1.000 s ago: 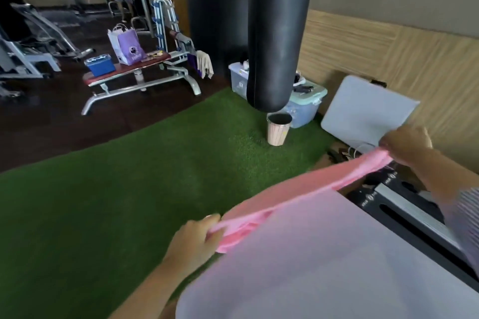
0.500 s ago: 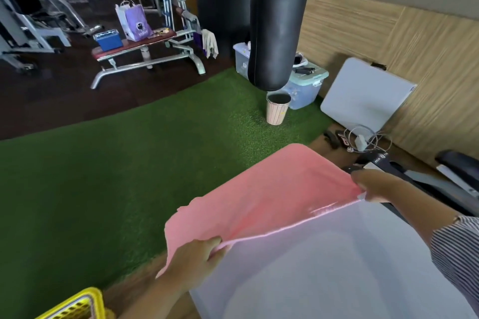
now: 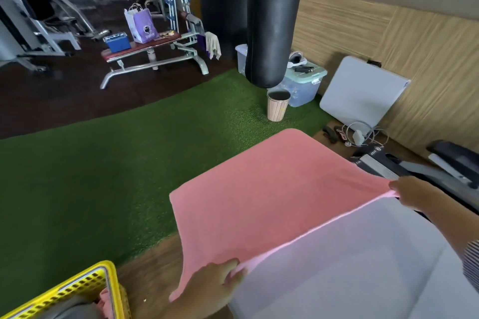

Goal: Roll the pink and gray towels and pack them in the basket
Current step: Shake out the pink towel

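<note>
A person spreads a pink towel (image 3: pixel 272 197) over the far end of a pale grey surface (image 3: pixel 350 267); the left hand (image 3: pixel 210 285) pinches the towel's near left corner between thumb and curled fingers, while the right hand (image 3: pixel 412 193) pinches the near right corner, the grip tight on the hem at both ends; the towel lies stretched between the two hands, its far edge hanging past the surface toward the green artificial turf (image 3: pixel 103 176). A yellow perforated basket (image 3: pixel 85 285) stands on the floor just left of the surface, with a scrap of pink fabric and something grey inside it; what the grey thing is cannot be told. Beyond the surface, a black punching bag (image 3: pixel 272 21) hangs above a striped bin (image 3: pixel 277 105) and a clear storage box (image 3: pixel 302 85); a weight bench (image 3: pixel 153 52) further back carries a purple bag (image 3: pixel 141 23).
</note>
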The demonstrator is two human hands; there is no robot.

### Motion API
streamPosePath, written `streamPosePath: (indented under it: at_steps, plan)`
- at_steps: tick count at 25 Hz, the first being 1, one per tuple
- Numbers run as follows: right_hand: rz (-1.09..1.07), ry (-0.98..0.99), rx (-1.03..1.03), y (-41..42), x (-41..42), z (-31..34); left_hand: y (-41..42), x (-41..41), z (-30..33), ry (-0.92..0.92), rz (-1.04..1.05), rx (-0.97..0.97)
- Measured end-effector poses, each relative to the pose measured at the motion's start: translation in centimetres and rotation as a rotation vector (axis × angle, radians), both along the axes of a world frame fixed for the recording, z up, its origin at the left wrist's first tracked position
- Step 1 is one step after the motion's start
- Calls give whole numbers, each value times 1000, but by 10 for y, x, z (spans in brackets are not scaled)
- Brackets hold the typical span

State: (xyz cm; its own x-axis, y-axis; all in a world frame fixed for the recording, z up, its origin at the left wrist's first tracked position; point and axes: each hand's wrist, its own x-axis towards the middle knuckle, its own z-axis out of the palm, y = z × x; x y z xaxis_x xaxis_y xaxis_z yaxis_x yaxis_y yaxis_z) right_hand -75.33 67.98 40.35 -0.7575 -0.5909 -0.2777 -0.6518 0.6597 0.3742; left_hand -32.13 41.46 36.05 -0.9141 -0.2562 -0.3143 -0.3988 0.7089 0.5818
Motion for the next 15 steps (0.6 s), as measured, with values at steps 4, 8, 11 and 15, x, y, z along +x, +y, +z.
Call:
streamPosePath:
  at_steps: [4,8,11,15]
  plan:
    - [-52,57,-138,54,38,-1,44,35,-4,27,49,33]
    - [-139,40,-172,118,74,8,104,63,-6,58,5,32]
    - [-162,60,-173,161,89,13,143,79,-4,75,17,30]
    - [-158,78,-149,211,102,13,195,91,-8,109,79,-37]
